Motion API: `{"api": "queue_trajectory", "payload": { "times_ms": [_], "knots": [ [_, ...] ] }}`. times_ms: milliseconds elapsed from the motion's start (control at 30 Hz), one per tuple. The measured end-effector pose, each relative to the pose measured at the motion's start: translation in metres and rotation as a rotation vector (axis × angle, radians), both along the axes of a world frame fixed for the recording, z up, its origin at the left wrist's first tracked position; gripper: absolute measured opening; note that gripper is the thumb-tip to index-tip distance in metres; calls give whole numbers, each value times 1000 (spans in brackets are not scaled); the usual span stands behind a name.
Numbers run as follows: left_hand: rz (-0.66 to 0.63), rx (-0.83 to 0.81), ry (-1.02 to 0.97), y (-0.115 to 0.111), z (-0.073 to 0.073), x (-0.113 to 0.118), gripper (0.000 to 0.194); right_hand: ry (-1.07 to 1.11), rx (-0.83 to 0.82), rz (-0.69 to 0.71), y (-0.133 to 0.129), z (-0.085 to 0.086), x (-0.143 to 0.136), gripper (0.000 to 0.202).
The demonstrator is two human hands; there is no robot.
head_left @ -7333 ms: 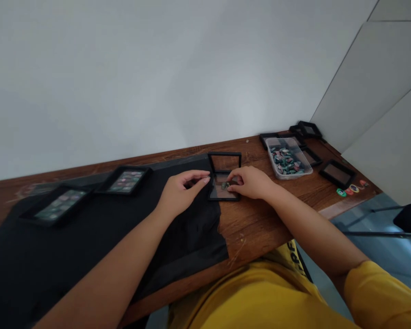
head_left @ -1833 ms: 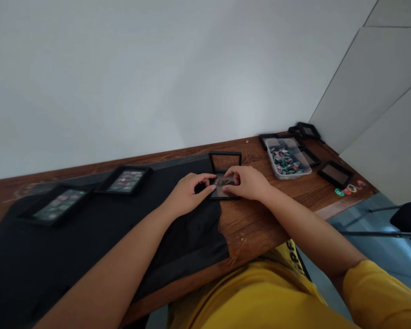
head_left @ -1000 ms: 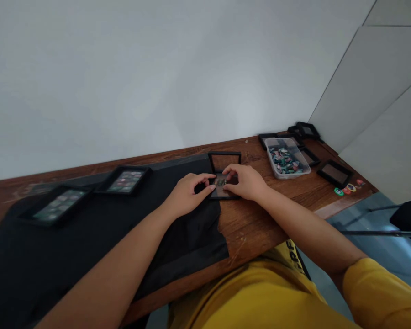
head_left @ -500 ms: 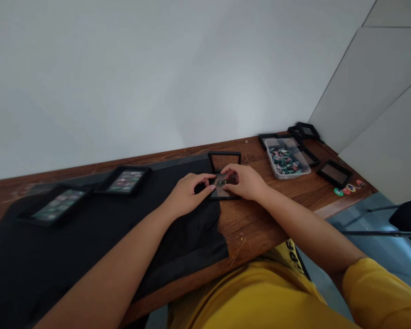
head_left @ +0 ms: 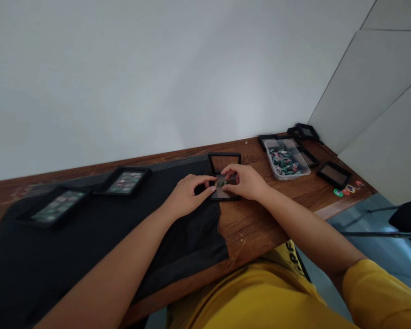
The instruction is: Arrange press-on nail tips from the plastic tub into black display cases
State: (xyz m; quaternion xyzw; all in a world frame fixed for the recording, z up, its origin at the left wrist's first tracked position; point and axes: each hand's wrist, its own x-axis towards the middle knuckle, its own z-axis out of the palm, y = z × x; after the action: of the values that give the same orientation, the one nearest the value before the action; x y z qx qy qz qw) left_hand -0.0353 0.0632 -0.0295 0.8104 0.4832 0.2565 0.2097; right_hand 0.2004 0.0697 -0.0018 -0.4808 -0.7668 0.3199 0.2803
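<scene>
An open black frame-like case (head_left: pixel 226 199) lies at the middle of the table, its lid (head_left: pixel 225 161) raised at the back. Over its lower half, a small dull greenish piece (head_left: pixel 220 183) sits between my two hands; its kind is too small to make out. My left hand (head_left: pixel 191 194) reaches in from the left, thumb and index fingertip closed at the piece's left end. From the right, my right hand (head_left: pixel 246 182) closes its thumb and fingers around the other end. The fingertips partly hide the piece.
Two black frames (head_left: pixel 123 181) (head_left: pixel 56 205) filled with colourful pieces lie on a black cloth (head_left: pixel 178 237) at left. A clear plastic container (head_left: pixel 306 171) of green and pink pieces stands at right, near several black frames (head_left: pixel 334 174) and small round coloured items (head_left: pixel 351 188). A wall backs the table.
Both hands stay almost in place over the case, with only slight finger movement. The small piece between them shows a little more clearly now.
</scene>
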Motion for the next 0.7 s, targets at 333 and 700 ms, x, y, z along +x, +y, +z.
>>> {"api": "queue_trajectory", "payload": {
  "times_ms": [333,700],
  "knots": [
    [29,-33,5,1,-1,0,52,5,-14,10,0,1,-1,38],
    [68,-15,-16,-1,1,3,47,98,28,8,-2,4,2,40]
  ]
}}
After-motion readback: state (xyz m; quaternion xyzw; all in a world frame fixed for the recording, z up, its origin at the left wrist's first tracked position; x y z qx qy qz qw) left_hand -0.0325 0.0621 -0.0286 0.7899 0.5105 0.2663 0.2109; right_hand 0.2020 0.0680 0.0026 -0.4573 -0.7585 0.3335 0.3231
